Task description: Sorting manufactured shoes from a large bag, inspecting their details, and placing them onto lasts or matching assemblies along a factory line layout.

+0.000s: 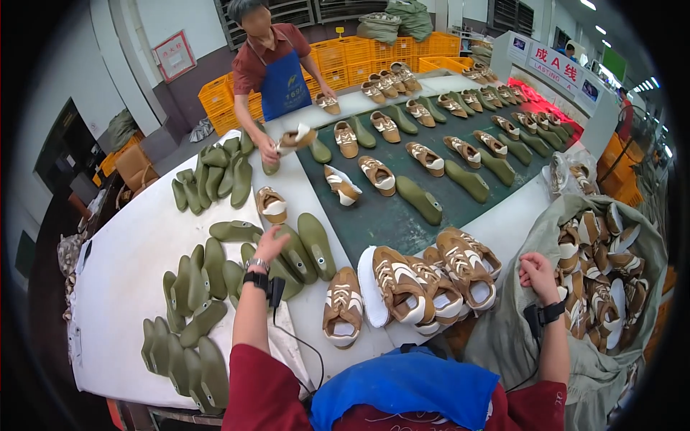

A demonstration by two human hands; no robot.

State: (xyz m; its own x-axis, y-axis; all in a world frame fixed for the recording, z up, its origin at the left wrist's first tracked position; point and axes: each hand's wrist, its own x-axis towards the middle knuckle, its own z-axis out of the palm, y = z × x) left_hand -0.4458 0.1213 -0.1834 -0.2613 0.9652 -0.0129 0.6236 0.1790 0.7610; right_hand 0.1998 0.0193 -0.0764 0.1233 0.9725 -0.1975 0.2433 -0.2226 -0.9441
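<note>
My left hand (269,248) is stretched over the near side of the table with its fingers apart and nothing in them. Just beyond it sits a brown-and-white sneaker (272,205). Green shoe lasts (295,253) lie beside and under that hand. On my right, my right hand (539,276) is curled closed, with nothing visible in it. It hovers by the rim of a grey-green sack (512,305) filled with brown sneakers (594,294). Between my hands, a single sneaker (343,307) and a cluster of sneakers (431,284) rest on the table edge.
Across the table a co-worker in a blue apron (282,82) holds a sneaker (297,138) over the lasts. Rows of sneakers and lasts stand on a dark green belt (345,228). Loose lasts (188,281) cover the white table at left. Orange crates (345,66) line the back.
</note>
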